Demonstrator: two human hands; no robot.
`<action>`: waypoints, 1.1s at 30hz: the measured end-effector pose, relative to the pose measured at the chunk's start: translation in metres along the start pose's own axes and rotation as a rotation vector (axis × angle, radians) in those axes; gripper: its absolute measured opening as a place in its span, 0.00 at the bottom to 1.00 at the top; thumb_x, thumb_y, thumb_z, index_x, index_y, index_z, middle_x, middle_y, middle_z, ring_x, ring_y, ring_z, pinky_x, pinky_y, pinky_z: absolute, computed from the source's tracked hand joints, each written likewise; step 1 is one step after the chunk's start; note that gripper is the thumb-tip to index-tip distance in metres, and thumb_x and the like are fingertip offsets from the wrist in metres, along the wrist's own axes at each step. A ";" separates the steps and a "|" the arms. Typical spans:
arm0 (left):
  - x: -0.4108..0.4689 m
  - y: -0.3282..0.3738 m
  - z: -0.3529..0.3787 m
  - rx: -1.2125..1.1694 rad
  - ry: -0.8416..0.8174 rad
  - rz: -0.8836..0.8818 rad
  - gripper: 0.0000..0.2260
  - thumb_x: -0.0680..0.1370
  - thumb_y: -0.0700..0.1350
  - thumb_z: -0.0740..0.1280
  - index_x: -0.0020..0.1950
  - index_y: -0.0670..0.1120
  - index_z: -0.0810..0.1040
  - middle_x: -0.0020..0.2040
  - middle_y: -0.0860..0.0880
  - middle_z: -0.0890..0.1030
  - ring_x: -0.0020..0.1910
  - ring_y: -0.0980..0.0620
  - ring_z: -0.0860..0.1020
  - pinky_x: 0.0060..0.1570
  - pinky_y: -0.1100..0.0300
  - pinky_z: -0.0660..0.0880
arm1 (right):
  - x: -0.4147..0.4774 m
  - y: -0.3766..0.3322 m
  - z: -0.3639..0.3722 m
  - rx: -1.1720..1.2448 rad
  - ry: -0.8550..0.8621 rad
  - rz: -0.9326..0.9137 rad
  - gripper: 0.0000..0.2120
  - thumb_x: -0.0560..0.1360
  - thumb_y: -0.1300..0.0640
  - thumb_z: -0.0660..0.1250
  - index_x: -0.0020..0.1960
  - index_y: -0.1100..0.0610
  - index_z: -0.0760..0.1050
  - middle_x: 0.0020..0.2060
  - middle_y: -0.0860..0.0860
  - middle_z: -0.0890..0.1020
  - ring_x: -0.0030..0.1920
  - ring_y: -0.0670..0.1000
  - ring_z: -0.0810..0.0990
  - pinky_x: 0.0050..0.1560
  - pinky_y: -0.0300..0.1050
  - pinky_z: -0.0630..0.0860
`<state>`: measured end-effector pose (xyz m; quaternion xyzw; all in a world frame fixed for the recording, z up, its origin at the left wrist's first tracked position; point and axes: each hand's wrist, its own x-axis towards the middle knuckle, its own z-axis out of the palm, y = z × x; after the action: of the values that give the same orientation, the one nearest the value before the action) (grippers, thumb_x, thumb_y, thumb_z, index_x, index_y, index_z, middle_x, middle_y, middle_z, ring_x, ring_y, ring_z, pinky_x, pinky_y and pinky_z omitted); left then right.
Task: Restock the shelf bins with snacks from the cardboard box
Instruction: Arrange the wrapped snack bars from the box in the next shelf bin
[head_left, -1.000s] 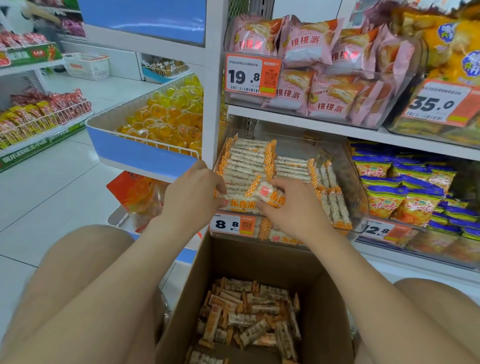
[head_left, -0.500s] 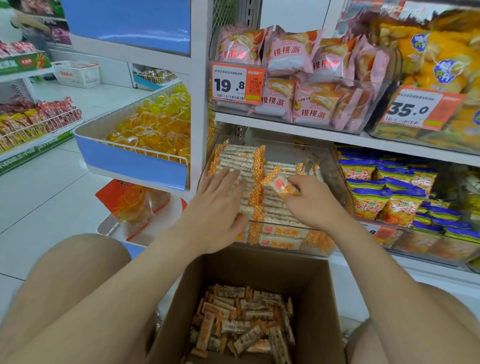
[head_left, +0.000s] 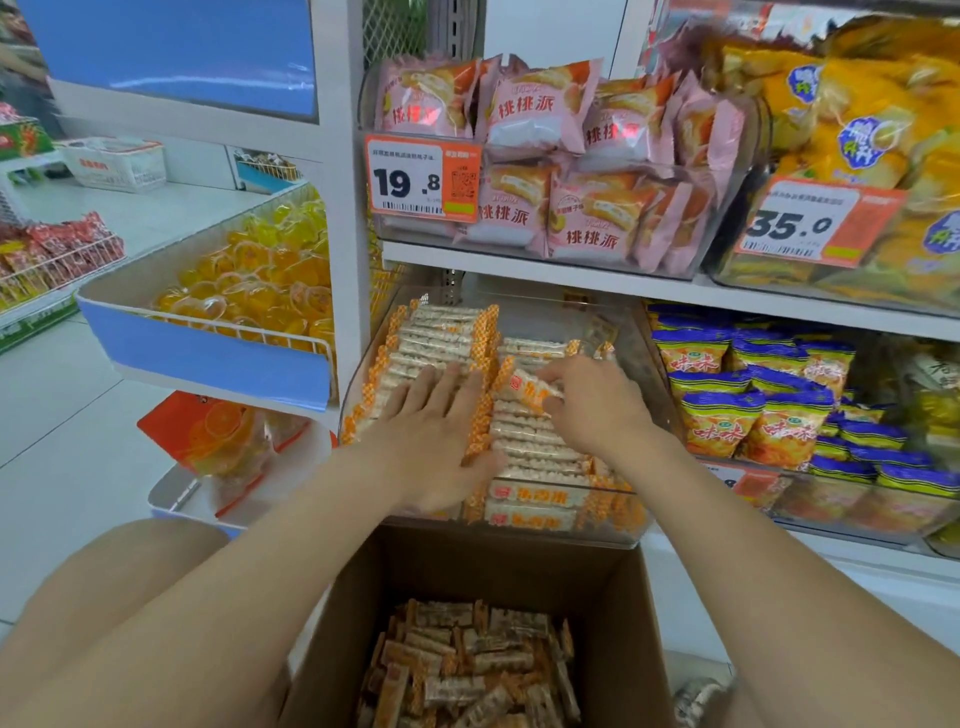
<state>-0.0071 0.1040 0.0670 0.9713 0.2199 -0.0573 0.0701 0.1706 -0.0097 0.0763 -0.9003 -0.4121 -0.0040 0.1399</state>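
Hands have moved deeper into the clear bin (head_left: 631, 353) at the middle of the frame; a second ago both sat at its near edge. The left hand (head_left: 436, 436), then curled at the front lip, now lies flat with fingers spread on the left stack of bars (head_left: 447, 338), pressing them level. The right hand (head_left: 597, 410) pinches one snack bar (head_left: 530, 387) between thumb and fingertips. It has carried the bar from the front of the bin up onto the right-hand stack, where it sits tilted and touching the bars beneath, not yet let go.

That looks like the placing step nearly done: the bar is inside the right bin and seems to need only straightening and release. The left column stands higher than the right, so the right side likely has room for more.

Low in the frame, the cardboard box (head_left: 467, 566) stands open just below the bin, with many loose bars (head_left: 467, 670) left in its bottom, so restocking appears far from finished.
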 end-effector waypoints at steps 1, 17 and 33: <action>0.001 -0.001 -0.006 -0.006 -0.027 0.005 0.44 0.79 0.75 0.44 0.85 0.50 0.35 0.85 0.47 0.34 0.83 0.42 0.34 0.81 0.40 0.37 | 0.004 0.002 0.000 0.015 0.014 -0.001 0.16 0.81 0.55 0.70 0.68 0.48 0.80 0.63 0.54 0.83 0.66 0.61 0.79 0.63 0.60 0.78; 0.129 -0.012 -0.045 0.060 0.077 0.003 0.27 0.85 0.64 0.45 0.84 0.58 0.56 0.86 0.53 0.44 0.84 0.42 0.42 0.80 0.35 0.43 | 0.102 0.021 0.037 -0.171 0.318 0.139 0.20 0.82 0.65 0.63 0.69 0.49 0.78 0.68 0.61 0.74 0.71 0.66 0.66 0.70 0.60 0.68; 0.129 -0.033 -0.033 -0.085 0.068 -0.107 0.31 0.84 0.67 0.47 0.85 0.59 0.45 0.86 0.50 0.42 0.84 0.42 0.39 0.80 0.36 0.37 | 0.106 0.026 0.046 -0.022 0.168 -0.150 0.31 0.75 0.67 0.66 0.77 0.51 0.73 0.68 0.59 0.73 0.70 0.63 0.68 0.68 0.56 0.73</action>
<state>0.0965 0.1932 0.0772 0.9557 0.2759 -0.0185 0.1004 0.2551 0.0640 0.0389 -0.8649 -0.4652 -0.0944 0.1634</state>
